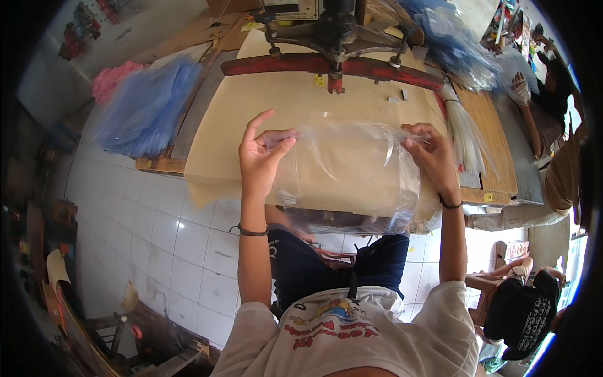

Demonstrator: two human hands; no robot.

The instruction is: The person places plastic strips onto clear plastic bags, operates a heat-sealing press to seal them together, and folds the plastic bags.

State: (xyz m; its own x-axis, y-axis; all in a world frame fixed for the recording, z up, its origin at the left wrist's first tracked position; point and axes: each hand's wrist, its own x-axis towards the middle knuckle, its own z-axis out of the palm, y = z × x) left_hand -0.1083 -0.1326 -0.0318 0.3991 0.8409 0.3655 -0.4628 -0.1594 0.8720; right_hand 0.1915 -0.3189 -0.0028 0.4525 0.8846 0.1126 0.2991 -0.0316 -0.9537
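A clear plastic bag (352,164) with a curved seam near its top is stretched between my two hands. Its upper part lies over the tan-covered worktable, and its lower part hangs past the table's front edge above my lap. My left hand (259,154) pinches the top left corner between thumb and fingers, with the index finger raised. At the top right corner, my right hand (434,154) pinches the plastic the same way. Beyond the bag stands a press (339,60) with a long red bar. Two small metal blocks (404,94) and a yellow piece (319,80) lie under it.
Blue-tinted plastic sheets (147,107) are stacked at the left, beside a pink bundle (115,80). Translucent strips (463,129) lie right of my right hand. More clear plastic (455,47) is heaped at the far right, near a co-worker's gloved hand (520,91). Another person (524,308) is at the lower right.
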